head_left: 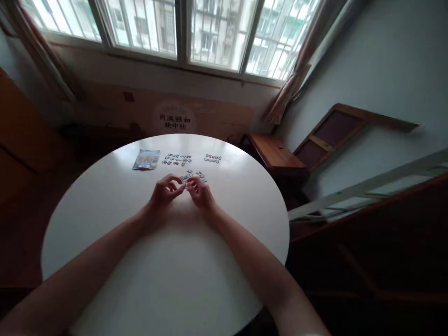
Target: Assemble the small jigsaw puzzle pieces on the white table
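Note:
My left hand (pixel 168 189) and my right hand (pixel 200 190) meet near the middle of the white round table (pixel 168 270). Both are closed in a pinch, fingertips almost touching, at the near edge of a small loose heap of jigsaw puzzle pieces (pixel 199 174). A small piece appears to be between the fingertips, partly covered by them. Beyond the heap, more jigsaw pieces (pixel 177 159) lie spread in rows at the left. A smaller group of pieces (pixel 212 158) is lined up in two rows at the right.
A flat packet with a colourful picture (pixel 146 159) lies left of the rows. A wooden desk (pixel 271 150) stands behind the table on the right, near a leaning wooden frame (pixel 329 135). Barred windows (pixel 217 32) and curtains (pixel 45 51) line the far wall.

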Motion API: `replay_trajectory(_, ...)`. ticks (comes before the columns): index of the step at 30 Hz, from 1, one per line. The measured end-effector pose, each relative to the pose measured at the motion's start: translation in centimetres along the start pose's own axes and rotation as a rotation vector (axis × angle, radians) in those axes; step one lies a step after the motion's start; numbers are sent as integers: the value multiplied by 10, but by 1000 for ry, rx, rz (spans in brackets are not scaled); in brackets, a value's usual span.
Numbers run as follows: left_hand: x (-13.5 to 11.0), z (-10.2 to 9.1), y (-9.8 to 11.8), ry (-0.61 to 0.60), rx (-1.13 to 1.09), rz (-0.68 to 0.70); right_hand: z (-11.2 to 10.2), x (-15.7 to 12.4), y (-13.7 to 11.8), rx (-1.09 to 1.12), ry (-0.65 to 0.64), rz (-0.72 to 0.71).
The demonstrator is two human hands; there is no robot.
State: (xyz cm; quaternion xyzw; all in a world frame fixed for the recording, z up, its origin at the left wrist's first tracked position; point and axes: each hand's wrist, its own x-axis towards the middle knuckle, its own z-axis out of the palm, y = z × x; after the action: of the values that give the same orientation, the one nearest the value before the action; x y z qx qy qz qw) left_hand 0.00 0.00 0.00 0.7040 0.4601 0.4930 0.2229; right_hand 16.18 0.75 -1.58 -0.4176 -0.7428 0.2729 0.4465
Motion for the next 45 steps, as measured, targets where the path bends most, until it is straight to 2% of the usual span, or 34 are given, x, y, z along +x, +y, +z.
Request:
replay_trajectory(7, -1, -1, -2, -46, -24, 13, 0, 2, 1, -13, 2, 0)
replay_trajectory(19, -1, 0, -6, -31, -55, 21, -1, 2, -1, -21, -25, -8)
replay_trajectory(27, -1, 0, -4, -58, -78, 15, 0, 2, 2, -7, -11, -61)
replay_trajectory(45, -1, 0, -4, -45, -33, 18, 1, 3, 5, -57, -3, -83)
